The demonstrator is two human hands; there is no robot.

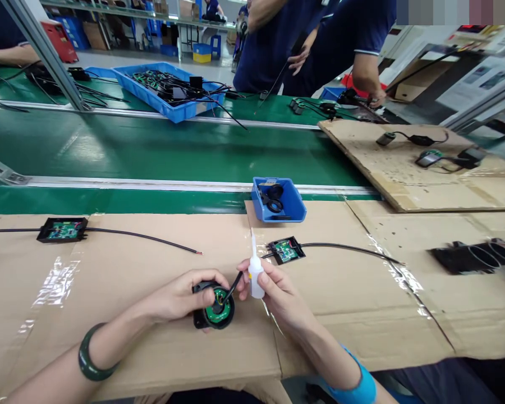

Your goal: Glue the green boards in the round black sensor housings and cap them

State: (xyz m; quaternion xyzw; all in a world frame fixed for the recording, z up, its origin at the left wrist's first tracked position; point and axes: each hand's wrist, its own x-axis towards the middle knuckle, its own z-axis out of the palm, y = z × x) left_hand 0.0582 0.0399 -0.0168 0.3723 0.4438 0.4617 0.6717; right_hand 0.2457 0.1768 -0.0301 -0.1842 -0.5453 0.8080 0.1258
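My left hand point(179, 296) is closed around a round black housing point(215, 312) with a green circuit board inside, resting on the cardboard-covered bench point(151, 336). My right hand point(275, 292) grips a small white glue bottle point(255, 272) upright, its thin nozzle pointing up. A black cable runs from the housing to a small black box with a green board point(286, 250) just beyond my right hand, and on to the right.
A blue bin point(280, 201) with black parts stands behind my hands. Another open black box with a cable point(62, 229) lies at left. A green conveyor belt point(151, 148) runs across. A blue tray point(168, 90) of cables and other people stand beyond. Black ringed parts point(471, 257) lie at right.
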